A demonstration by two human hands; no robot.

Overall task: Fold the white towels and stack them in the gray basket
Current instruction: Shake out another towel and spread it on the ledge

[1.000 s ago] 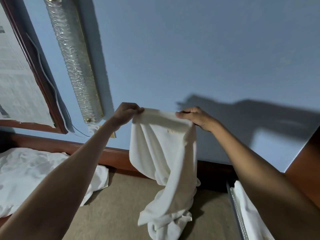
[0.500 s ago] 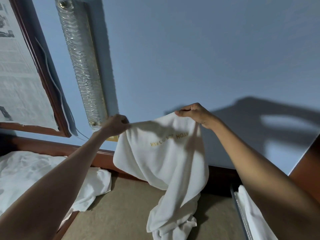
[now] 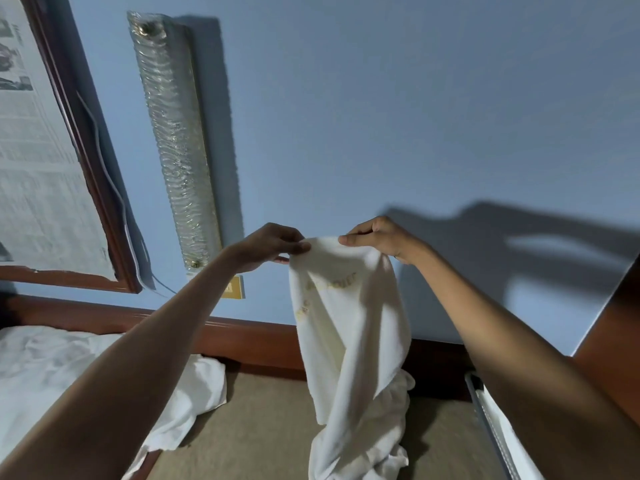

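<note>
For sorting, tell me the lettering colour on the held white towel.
Pale gold lettering, head view.

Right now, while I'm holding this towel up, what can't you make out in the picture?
All in the head view:
- Gold lettering on the towel: creased and blurred, so it is unreadable.
- Towel's lower end: cut off by the bottom edge.
- Basket: only a strip of rim shows. The right forearm and the frame edge hide the rest, so its stack can't be counted.
- Framed print: cut off by the left edge, with text too small to read.

No text is legible. The white towel [image 3: 349, 341] bears gold stitched lettering, too creased to read. The framed print [image 3: 34, 168] carries columns too small to read.
</note>
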